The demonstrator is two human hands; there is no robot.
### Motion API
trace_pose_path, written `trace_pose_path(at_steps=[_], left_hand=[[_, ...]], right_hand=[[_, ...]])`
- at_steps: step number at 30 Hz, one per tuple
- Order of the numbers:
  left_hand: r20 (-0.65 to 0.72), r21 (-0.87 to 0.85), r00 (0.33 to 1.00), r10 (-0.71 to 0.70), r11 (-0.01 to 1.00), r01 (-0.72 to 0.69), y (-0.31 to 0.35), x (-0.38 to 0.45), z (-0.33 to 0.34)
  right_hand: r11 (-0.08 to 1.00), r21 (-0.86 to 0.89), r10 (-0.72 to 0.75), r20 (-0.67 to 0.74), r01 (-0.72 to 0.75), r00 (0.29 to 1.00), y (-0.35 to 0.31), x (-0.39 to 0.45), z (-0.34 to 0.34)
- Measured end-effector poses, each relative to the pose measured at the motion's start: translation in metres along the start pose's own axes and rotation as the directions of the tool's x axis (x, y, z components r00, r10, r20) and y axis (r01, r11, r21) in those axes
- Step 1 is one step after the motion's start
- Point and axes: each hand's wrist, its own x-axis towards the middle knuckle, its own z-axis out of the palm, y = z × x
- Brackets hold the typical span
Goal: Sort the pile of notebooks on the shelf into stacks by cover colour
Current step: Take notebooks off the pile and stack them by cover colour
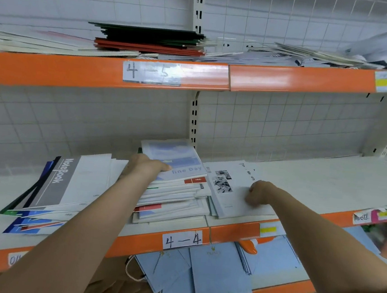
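A shop shelf with an orange front edge (131, 242), labelled "4—4", is seen from above, with two bare forearms reaching onto it. At the centre sits a mixed pile of notebooks (173, 201), topped by a pale blue "fine Day" notebook (174, 158). The left hand (145, 165) is laid on that top notebook, thumb across the cover and fingers hidden over the far left edge, so a grip appears to be taken on it. Just to the right, touching the pile, lies a low stack of white notebooks (235, 193) with black-and-white photos on the cover. The right hand (260, 194) rests on this stack with fingers curled under; whether anything is pinched cannot be told. To the left, fanned out loosely, lie grey "NoteBook" notebooks (61, 181) over blue-covered ones (31, 223).

The step in hand is judged to be the taking of the blue notebook from the pile, while the white stack is steadied. Next, the blue cover would need to be lifted clear without the pile beneath being dragged, then set where blue covers are gathered. Much of the pile remains unsorted.
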Motion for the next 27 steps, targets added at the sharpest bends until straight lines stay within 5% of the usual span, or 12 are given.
trace_pose_path(at_steps=[3,7,14,23,27], left_hand=[[-0.081,0.053,0.997,-0.018,0.998,0.022,0.009,-0.005,0.002],[-0.196,0.131,0.981,0.014,0.991,0.012,0.016,-0.011,0.003],[-0.128,-0.223,0.983,0.129,0.962,-0.155,0.001,-0.010,-0.014],[-0.015,-0.546,0.999,0.053,0.836,-0.052,-0.008,-0.027,-0.033],[0.006,-0.558,0.996,0.086,0.827,-0.068,-0.004,-0.032,-0.037]], right_hand=[[0.973,0.208,-0.055,-0.200,0.097,0.978,-0.015,-0.007,-0.009],[0.747,0.582,-0.103,-0.378,0.322,0.920,-0.059,-0.026,-0.027],[0.762,0.539,-0.210,-0.320,0.360,0.924,-0.115,-0.054,-0.048],[0.753,0.616,-0.158,-0.172,0.231,0.972,-0.143,-0.068,-0.049],[0.419,0.899,-0.221,-0.031,0.124,0.975,-0.153,-0.077,-0.052]])
